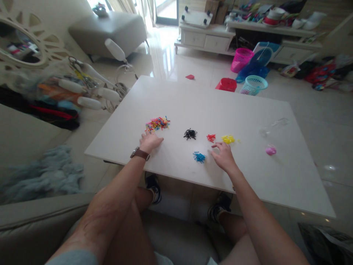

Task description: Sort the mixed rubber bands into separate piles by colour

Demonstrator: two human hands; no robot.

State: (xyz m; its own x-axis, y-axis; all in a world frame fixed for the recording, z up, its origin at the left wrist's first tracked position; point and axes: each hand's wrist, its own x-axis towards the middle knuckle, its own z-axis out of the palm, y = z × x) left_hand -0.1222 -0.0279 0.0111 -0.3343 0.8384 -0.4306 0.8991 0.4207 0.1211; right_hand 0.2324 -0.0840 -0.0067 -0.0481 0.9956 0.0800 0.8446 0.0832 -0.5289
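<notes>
My left hand (pixel 149 141) rests at the near edge of a mixed multicoloured pile (pixel 157 124) of small, thin, loop-like pieces, fingertips at the pile and thumb spread to the right. My right hand (pixel 223 155) hovers over or touches the table just below a small red pile (pixel 211 138) and a yellow pile (pixel 228 139); its fingers are apart, with nothing visible in them. Between my hands lie a black pile (pixel 190 134) and, closer to me, a blue pile (pixel 199 157) of similar pieces. Their exact kind is too small to make out.
The piles lie on a white table (pixel 176 99). Toward its right side are a pink round object (pixel 270 150) and a clear plastic item (pixel 264 131). Beyond the far edge stand a red stool (pixel 227 84) and a light-blue basket (pixel 254 84). A lamp (pixel 106 94) is at left.
</notes>
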